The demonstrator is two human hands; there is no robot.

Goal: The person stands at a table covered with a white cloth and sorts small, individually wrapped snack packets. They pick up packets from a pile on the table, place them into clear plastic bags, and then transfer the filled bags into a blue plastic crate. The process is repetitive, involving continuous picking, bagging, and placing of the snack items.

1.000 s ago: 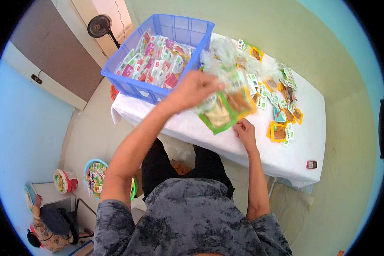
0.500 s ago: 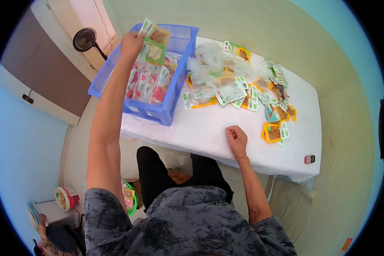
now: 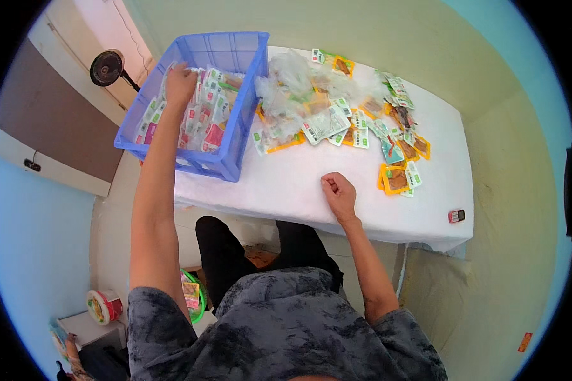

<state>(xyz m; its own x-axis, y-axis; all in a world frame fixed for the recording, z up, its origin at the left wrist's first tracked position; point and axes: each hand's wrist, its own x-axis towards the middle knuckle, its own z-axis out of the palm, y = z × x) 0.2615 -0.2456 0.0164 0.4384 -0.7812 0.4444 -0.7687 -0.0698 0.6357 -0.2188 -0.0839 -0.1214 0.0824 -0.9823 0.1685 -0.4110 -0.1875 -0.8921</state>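
My left hand point(image 3: 181, 86) is down inside the blue plastic crate point(image 3: 234, 143), over the packed food packets point(image 3: 203, 114). Its fingers are closed and point down among the packets, and what they grip, if anything, is hidden. A pale clear packet edge shows beside the fingertips. Loosely curled into a fist, my right hand point(image 3: 340, 193) rests by the near edge of the white-covered table point(image 3: 267, 197), with nothing visible in it. Beyond it lie flat food packets with yellow edges point(image 3: 395, 179) and a silvery white pouch point(image 3: 326, 124).
Crumpled clear plastic bags point(image 3: 292, 76) lie on packets right of the crate. A small red phone-like device point(image 3: 456, 216) sits at the table's right end. A green-rimmed basket point(image 3: 201, 298) stands on the floor by my legs, and a black fan point(image 3: 107, 68) is behind the crate.
My left hand has gone down into the crate; the green and yellow packets it held up are no longer raised. The view has shifted slightly. My right hand stays in a fist on the table.
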